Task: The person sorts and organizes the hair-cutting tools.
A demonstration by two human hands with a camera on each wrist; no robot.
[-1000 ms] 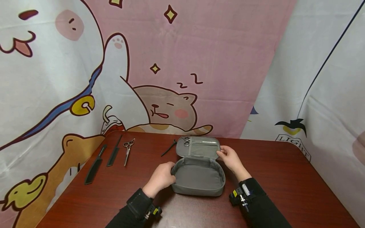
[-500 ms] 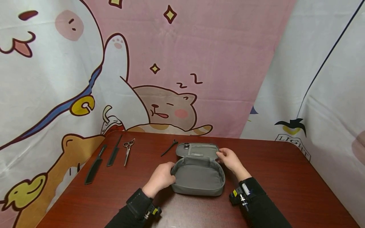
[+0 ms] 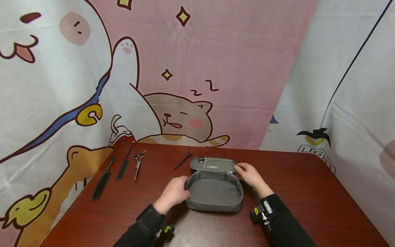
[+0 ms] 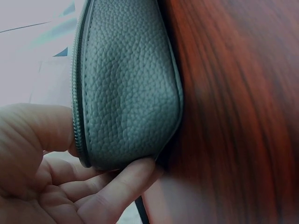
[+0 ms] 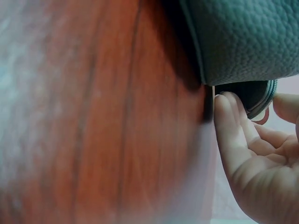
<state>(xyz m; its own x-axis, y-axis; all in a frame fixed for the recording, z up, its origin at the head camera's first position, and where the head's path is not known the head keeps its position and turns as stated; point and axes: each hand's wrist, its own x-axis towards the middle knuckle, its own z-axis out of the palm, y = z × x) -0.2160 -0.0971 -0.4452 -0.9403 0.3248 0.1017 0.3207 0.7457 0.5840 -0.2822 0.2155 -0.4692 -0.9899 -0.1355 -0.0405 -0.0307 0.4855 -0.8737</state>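
Case (image 3: 213, 207), grey, pebble-grained, zip-edged, open

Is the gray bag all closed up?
No, the gray bag is open, with its lid tipped back.

Black sleeves (image 3: 290, 223) reach black wrist bands (image 3: 150, 219) bearing small dark devices (image 3: 254, 217) with yellow patches (image 3: 167, 228).
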